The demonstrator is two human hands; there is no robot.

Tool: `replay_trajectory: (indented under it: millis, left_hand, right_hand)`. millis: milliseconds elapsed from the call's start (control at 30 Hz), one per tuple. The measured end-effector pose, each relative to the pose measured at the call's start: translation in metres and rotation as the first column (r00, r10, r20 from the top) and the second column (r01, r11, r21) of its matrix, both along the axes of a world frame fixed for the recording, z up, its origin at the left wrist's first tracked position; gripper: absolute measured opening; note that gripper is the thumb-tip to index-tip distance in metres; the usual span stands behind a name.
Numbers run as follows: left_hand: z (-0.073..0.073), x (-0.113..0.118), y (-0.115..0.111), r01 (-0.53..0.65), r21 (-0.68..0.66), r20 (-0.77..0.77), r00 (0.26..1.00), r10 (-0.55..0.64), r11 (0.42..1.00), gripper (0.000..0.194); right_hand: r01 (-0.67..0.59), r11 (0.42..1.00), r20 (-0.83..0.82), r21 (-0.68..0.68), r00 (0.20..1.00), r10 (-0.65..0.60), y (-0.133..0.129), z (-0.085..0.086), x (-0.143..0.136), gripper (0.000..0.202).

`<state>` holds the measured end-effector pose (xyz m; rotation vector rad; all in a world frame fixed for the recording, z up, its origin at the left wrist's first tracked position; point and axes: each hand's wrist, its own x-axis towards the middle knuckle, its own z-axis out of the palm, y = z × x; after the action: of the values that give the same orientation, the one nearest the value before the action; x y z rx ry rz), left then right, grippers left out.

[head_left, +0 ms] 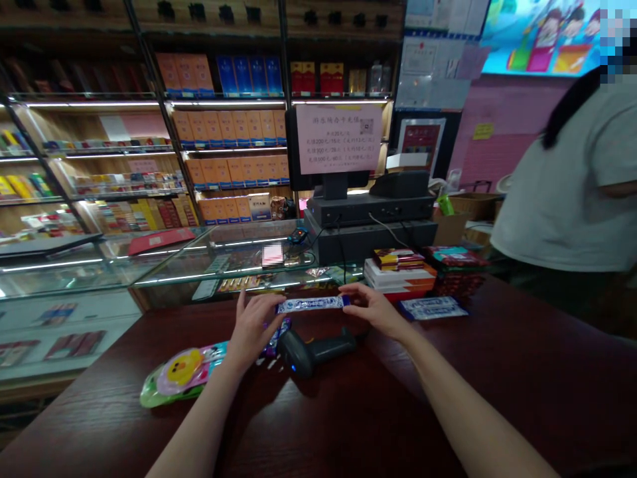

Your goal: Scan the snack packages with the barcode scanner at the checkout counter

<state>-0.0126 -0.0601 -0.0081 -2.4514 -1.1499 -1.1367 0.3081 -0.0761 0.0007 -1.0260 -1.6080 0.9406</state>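
Observation:
A narrow blue-and-white wrapped stick (pixel 312 304) is held level above the dark table, one end in each hand. My left hand (pixel 255 326) pinches its left end, and my right hand (pixel 371 309) grips the right end. Below it lies a black handheld scanner (pixel 316 352) with a small blue light. Purple packets (pixel 275 338) lie beside the scanner, partly behind my left fingers. Left of my left forearm is a colourful package with a yellow duck face (pixel 183 366), partly covered by the arm. Similar blue-and-white packets (pixel 432 308) lie flat to the right of my right hand.
Stacked boxes (pixel 398 273) and dark red packs (pixel 455 265) stand at the table's back edge (pixel 502 292). Behind are a glass counter (pixel 169 272), a monitor with a paper sign (pixel 339 139) and stocked shelves. A person in a white shirt (pixel 562 179) stands at the right.

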Motion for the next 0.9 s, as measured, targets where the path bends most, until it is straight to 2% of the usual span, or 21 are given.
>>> replay_trajectory:
  millis: [167,300,500,667,800,900]
  left_hand:
    - [0.005,0.006,0.000,0.032,0.007,-0.074,0.997,-0.032,0.999,0.033]
    - [0.011,0.015,0.005,0.038,0.037,-0.100,0.994,-0.034,0.999,0.038]
    - [0.025,0.037,0.003,0.052,0.013,-0.126,0.991,-0.050,0.999,0.036]
    - [0.035,0.066,-0.003,0.132,0.020,-0.121,0.984,-0.128,0.991,0.032]
    - [0.036,0.099,-0.009,0.192,0.025,-0.135,0.973,-0.187,0.981,0.029]
    - [0.033,0.128,-0.013,0.229,-0.030,-0.150,0.961,-0.231,0.973,0.031]
  right_hand:
    - [0.052,0.991,0.214,0.121,0.974,-0.077,-0.008,0.002,0.015,0.038]
    - [0.095,0.963,0.370,0.251,0.910,-0.186,-0.015,0.007,0.026,0.036]
    - [0.180,0.915,0.507,0.360,0.786,-0.354,-0.027,0.013,0.037,0.040]
    - [0.233,0.870,0.580,0.434,0.666,-0.468,-0.045,0.012,0.059,0.042]
    - [0.258,0.861,0.611,0.439,0.617,-0.496,-0.057,0.006,0.092,0.040]
    - [0.308,0.849,0.630,0.428,0.572,-0.525,-0.065,-0.001,0.120,0.040]
